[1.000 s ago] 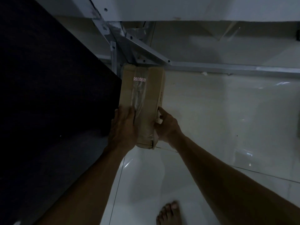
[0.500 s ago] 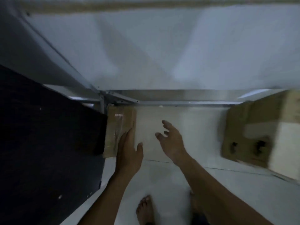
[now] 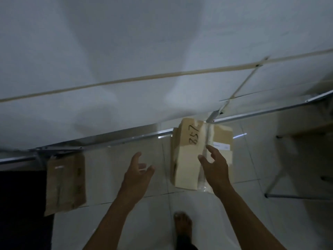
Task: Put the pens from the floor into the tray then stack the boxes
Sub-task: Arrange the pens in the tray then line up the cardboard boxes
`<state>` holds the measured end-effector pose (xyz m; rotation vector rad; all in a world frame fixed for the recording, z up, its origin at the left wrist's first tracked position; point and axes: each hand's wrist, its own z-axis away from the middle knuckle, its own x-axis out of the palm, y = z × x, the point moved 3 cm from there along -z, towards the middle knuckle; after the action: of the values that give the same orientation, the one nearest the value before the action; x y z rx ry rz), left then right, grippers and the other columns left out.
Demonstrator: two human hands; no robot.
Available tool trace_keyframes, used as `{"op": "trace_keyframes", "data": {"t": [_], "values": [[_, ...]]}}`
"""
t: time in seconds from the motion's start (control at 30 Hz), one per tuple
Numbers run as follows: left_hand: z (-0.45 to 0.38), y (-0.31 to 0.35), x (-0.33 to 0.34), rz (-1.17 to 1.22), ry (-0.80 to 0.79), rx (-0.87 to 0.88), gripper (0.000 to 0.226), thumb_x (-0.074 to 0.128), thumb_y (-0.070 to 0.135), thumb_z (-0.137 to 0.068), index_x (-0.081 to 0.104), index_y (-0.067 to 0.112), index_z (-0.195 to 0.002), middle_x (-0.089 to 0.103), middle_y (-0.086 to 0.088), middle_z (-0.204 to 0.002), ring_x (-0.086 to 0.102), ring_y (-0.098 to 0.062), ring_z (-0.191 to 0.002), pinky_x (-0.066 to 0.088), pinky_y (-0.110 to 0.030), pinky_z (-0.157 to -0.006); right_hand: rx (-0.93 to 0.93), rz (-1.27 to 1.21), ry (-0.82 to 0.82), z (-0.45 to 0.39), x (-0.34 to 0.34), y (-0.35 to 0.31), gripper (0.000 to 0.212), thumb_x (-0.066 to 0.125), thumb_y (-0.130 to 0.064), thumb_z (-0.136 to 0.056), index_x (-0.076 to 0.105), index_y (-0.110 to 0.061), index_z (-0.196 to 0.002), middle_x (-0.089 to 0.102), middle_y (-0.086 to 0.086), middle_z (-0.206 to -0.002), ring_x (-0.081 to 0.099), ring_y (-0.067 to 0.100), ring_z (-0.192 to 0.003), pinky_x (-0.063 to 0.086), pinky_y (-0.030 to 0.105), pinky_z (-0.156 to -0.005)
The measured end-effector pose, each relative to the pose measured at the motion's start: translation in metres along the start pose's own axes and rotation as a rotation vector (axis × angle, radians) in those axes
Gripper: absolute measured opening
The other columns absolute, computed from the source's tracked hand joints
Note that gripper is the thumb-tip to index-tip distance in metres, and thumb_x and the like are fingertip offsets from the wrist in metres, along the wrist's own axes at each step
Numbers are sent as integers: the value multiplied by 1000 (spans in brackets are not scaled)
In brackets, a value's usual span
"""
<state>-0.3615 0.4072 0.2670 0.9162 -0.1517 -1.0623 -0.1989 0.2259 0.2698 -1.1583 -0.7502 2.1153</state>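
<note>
A brown cardboard box (image 3: 65, 184) stands on the tiled floor at the left, against a dark mat. A second, taped box (image 3: 191, 156) marked "857" stands on the floor to the right, below the white table's metal rail. My left hand (image 3: 137, 177) hovers over bare tiles between the two boxes, fingers spread, holding nothing. My right hand (image 3: 215, 166) is over the near right part of the marked box with fingers spread; contact cannot be told. No pens or tray are in view.
A white table (image 3: 144, 51) fills the upper view, its metal frame (image 3: 126, 139) running just beyond the boxes. A dark mat (image 3: 21, 204) lies at the far left. My bare foot (image 3: 182, 224) stands on the tiles below. Metal legs (image 3: 281, 175) rise at the right.
Both hands let go of the brown box, which now stands at the left. The view swung right, and my hands moved toward the marked box.
</note>
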Motion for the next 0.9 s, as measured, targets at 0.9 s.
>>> {"op": "trace_keyframes", "data": {"t": [0.9], "values": [[-92,-34,183,1,-186,-207,77,73,36,-79,26,33,-140,47,2,-134,48,-20,-120,45,-39,-101,422,-292,-198,-116,-33,207,44,83,-40,-65,59,-39,-102,68,-5,-106,65,20,-95,56,38,-75]]}}
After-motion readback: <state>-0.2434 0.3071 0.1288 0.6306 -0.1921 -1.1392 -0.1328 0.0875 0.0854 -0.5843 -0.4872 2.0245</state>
